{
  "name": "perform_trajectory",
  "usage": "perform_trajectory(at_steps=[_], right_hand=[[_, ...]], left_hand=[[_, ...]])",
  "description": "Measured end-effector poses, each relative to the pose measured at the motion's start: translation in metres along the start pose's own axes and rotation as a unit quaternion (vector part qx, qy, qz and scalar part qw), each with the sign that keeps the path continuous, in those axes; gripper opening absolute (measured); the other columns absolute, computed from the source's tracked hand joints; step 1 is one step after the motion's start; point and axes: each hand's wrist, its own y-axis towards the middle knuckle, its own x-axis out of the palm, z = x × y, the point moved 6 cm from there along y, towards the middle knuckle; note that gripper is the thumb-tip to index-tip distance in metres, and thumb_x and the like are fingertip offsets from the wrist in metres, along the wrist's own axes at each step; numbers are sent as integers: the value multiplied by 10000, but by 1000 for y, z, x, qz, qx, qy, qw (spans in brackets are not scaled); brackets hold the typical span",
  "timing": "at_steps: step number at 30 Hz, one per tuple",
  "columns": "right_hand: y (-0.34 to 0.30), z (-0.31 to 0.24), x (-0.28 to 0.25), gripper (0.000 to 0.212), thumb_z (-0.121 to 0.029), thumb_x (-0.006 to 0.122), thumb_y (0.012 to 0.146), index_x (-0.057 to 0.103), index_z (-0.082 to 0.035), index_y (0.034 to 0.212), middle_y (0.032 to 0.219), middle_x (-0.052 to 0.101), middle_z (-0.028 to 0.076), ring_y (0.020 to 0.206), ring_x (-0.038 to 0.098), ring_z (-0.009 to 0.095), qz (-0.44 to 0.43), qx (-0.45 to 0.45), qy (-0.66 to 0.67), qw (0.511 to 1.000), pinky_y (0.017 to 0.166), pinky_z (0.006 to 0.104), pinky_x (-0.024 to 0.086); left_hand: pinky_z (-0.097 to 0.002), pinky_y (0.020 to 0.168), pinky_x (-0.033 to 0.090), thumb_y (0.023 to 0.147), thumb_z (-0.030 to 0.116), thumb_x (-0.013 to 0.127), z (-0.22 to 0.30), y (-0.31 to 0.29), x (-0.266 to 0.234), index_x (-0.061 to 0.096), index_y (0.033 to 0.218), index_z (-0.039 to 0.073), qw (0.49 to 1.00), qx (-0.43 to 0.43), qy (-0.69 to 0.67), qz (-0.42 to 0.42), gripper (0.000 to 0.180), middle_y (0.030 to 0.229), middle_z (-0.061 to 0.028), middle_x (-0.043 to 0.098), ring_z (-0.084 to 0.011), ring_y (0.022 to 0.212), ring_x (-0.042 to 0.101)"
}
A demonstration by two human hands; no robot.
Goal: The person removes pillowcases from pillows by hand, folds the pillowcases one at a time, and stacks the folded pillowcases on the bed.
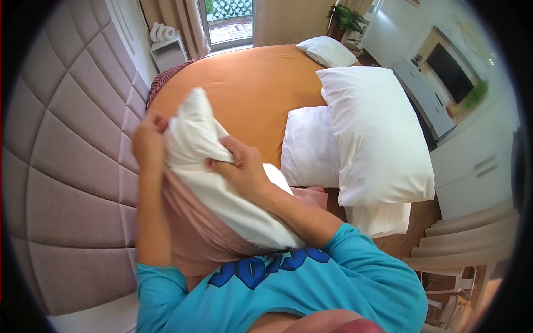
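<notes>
In front of my body is a white pillow, one corner pointing up and away from me. Pink cloth, which looks like a pillowcase, lies around its lower left part. My right hand is closed on the pillow's upper right side, pinching a fold of the white fabric. At the upper left side, my left hand is curled against the pillow's edge, somewhat blurred, and appears to grip it. The pink cloth runs up to just below this hand. My chest and arms hide the lower end of the pillow.
A bed with an orange sheet stretches ahead. Several white pillows, including a large one, are piled on the right; another pillow lies at the far corner. A padded headboard rises on the left. A white nightstand stands beyond it.
</notes>
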Motion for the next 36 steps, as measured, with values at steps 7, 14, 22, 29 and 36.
perform_trajectory(at_steps=[7,14,22,29,36], right_hand=[[-11,-172,-57,338,-170,765,747,599,-83,1029,749,643,121,689,660,270,-30,-317,-102,942,610,354,500],[45,-59,-115,287,-119,758,749,647,10,980,851,686,64,721,624,126,100,-40,-93,990,669,268,500],[93,27,-123,333,-77,741,741,638,37,1036,872,681,125,743,642,193,153,120,-48,980,661,304,511],[82,31,-166,300,-124,752,729,661,13,980,895,680,82,755,615,138,124,91,-100,983,712,265,482],[-70,43,-167,227,-19,740,750,619,-14,942,931,647,24,895,579,115,43,64,-145,986,812,248,452]], left_hand=[[-348,699,498,781,116,619,-141,81,-63,685,964,76,994,12,-72,79,199,854,-97,702,-239,811,666],[-367,884,483,761,-70,527,-24,-50,16,592,1143,68,944,286,-162,4,411,1127,-114,609,-278,1081,572],[-396,905,423,762,124,580,104,-207,91,619,1086,74,823,486,0,-293,330,1098,-109,610,-300,950,591],[-352,999,386,818,125,524,-90,-312,157,595,1249,113,922,140,-85,-351,436,1316,-109,547,-251,1147,545],[-389,872,470,740,147,658,-101,-214,79,668,1036,78,973,-42,-191,-125,304,1099,-172,615,-296,1025,600]])
